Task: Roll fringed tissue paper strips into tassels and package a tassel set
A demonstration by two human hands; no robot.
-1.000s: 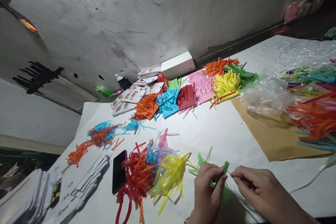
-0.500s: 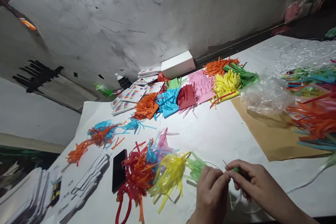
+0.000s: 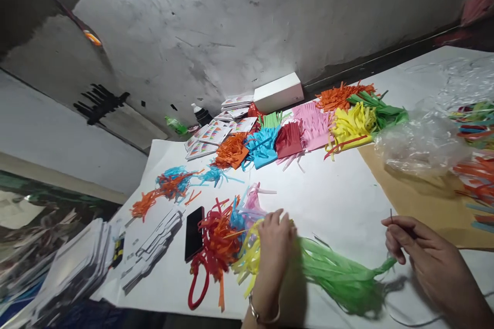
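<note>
Over the yellow paper tassel (image 3: pixel 247 257) lies my left hand (image 3: pixel 275 239), slightly blurred, its fingers apart; a metal bangle (image 3: pixel 262 314) circles the wrist. My right hand (image 3: pixel 419 247) pinches a thin needle (image 3: pixel 391 215) that points upward. A green tissue tassel (image 3: pixel 343 272) stretches between the hands, its twisted end touching or just beneath the right fingers. Whether those fingers also grip that end is hidden. White cord (image 3: pixel 415 324) trails below the right hand. Red and orange tassels (image 3: pixel 219 236) and a pink tassel (image 3: pixel 254 199) bunch left of my left hand.
Fringed paper bundles, such as the blue one (image 3: pixel 262 146), line the back of the table by a white box (image 3: pixel 278 93) and printed packets (image 3: pixel 210 136). A phone (image 3: pixel 194 234) and white card strips (image 3: pixel 154 249) lie left. Clear plastic (image 3: pixel 422 144) covers part of brown paper (image 3: pixel 380 172).
My hands have parted: the left has moved left onto the yellow tassel, the right has drawn right with the needle. The green tassel now stretches out between them. The view has shifted.
</note>
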